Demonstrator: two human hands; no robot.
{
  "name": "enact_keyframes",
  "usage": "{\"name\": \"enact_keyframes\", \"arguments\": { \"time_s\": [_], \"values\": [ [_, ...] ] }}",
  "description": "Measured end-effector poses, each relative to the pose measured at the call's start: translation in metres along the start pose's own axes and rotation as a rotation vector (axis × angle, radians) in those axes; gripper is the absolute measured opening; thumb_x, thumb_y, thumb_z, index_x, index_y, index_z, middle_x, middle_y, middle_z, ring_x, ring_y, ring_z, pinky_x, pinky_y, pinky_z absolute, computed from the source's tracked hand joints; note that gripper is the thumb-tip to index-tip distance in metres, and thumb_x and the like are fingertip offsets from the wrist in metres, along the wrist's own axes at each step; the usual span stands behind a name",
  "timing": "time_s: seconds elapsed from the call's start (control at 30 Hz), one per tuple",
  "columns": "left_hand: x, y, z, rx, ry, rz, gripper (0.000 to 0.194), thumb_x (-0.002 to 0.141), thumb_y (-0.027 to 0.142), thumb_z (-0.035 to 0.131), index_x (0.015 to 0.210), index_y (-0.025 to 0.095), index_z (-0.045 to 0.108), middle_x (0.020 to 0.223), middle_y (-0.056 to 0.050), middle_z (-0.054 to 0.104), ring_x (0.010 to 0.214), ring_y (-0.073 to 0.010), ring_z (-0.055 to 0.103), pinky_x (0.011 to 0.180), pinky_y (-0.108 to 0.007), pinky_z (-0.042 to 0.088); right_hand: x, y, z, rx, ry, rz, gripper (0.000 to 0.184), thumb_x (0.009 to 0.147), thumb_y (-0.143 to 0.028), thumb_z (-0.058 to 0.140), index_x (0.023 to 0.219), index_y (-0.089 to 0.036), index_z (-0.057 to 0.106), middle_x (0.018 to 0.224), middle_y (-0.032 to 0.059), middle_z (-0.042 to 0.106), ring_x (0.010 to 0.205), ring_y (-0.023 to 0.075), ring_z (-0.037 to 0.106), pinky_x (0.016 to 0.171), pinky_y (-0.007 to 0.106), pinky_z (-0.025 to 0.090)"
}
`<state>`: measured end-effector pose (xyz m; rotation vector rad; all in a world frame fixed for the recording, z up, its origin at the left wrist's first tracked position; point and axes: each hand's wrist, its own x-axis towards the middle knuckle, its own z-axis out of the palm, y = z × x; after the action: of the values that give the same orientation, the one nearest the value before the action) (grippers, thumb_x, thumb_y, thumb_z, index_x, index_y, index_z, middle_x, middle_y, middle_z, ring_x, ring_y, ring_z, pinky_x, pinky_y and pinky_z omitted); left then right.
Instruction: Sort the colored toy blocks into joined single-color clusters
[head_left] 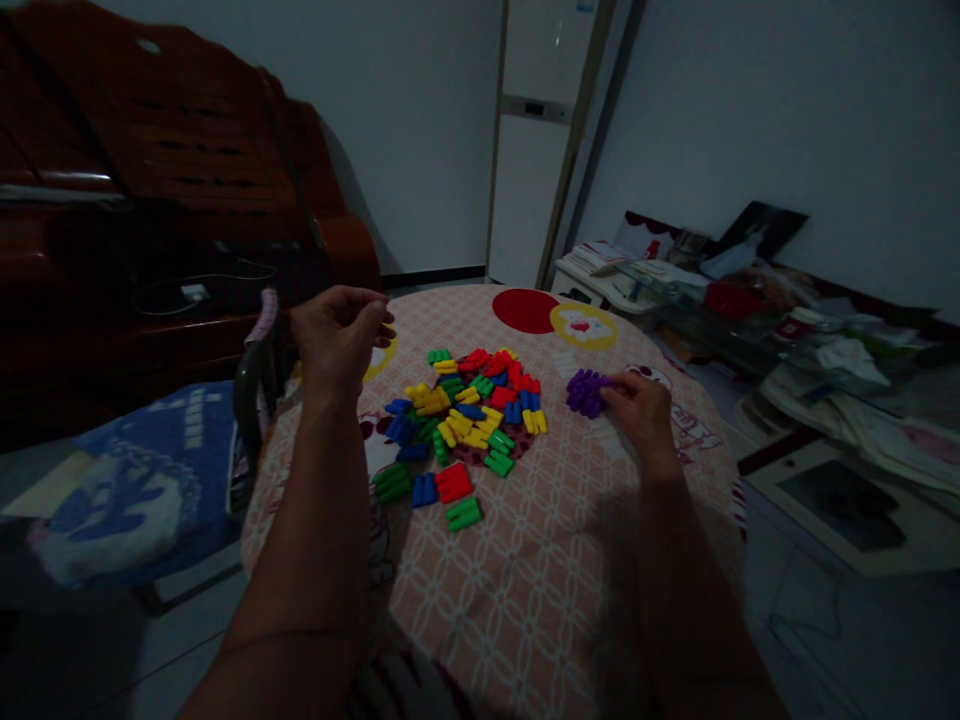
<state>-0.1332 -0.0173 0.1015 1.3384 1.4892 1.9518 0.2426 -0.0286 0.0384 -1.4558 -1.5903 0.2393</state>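
Note:
My left hand is raised over the left edge of the round table, its fingers curled and the thumb close to the index finger. Whatever it may hold is hidden. At the right side of the tabletop, my right hand pinches the near end of a cluster of purple toy building blocks. Between the hands lies a loose pile of plastic building blocks in red, yellow, blue and green. Nearest me are a red block, a blue block and two green blocks, one being the frontmost block.
A patterned pink cloth covers the table. On the left stand a chair with a blue cushion and a wooden sofa. A cluttered glass-topped table runs along the right. A tall white cabinet unit stands behind.

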Motion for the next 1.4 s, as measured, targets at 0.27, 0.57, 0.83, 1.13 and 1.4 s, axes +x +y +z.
{"name": "enact_keyframes", "arguments": {
  "time_s": [0.27,0.57,0.83,1.13,1.4],
  "values": [
    [0.001,-0.001,0.003,-0.078,-0.010,0.006,0.006,0.071,0.019,0.067,0.076,0.016,0.067,0.061,0.000,0.065,0.046,-0.0089,0.058,0.043,-0.020,0.046,-0.004,0.037,-0.018,-0.382,-0.060,0.061,0.020,0.069,-0.021,0.062,0.081,-0.019,0.078,0.071,0.0051,0.073,0.066,0.0195,0.064,0.066,0.029,0.044],
    [0.001,-0.002,0.004,-0.056,-0.013,-0.003,0.007,0.073,0.017,0.066,0.078,0.014,0.068,0.060,0.002,0.065,0.046,-0.0076,0.057,0.044,-0.020,0.047,-0.005,0.041,-0.003,-0.482,-0.147,0.024,0.025,0.071,-0.015,0.054,0.084,-0.018,0.075,0.081,0.0095,0.073,0.077,0.0223,0.065,0.072,0.031,0.046],
    [0.001,0.000,0.004,-0.061,-0.013,-0.006,0.006,0.074,0.016,0.066,0.079,0.013,0.068,0.060,0.002,0.064,0.046,-0.0075,0.056,0.045,-0.020,0.046,-0.001,0.067,-0.003,-0.157,-0.075,0.204,0.042,0.063,-0.022,0.062,0.102,-0.013,0.070,0.068,0.0029,0.068,0.059,0.0185,0.061,0.059,0.029,0.048],
    [0.000,-0.002,0.005,-0.091,-0.029,0.013,0.003,0.073,0.015,0.067,0.076,0.013,0.068,0.058,0.002,0.064,0.044,-0.0074,0.055,0.043,-0.020,0.044,0.003,0.056,0.015,-0.176,-0.126,0.242,0.039,0.048,-0.026,0.077,0.085,-0.017,0.068,0.070,-0.0005,0.068,0.067,0.0188,0.062,0.064,0.029,0.047],
    [0.001,-0.006,0.005,-0.084,-0.040,-0.014,0.006,0.074,0.016,0.067,0.078,0.012,0.068,0.059,0.001,0.065,0.045,-0.0082,0.056,0.044,-0.021,0.047,0.003,0.049,0.021,-0.235,-0.111,0.199,0.027,0.055,-0.030,0.073,0.077,-0.016,0.068,0.070,0.0018,0.068,0.063,0.0173,0.060,0.060,0.027,0.045]
  ]
}}
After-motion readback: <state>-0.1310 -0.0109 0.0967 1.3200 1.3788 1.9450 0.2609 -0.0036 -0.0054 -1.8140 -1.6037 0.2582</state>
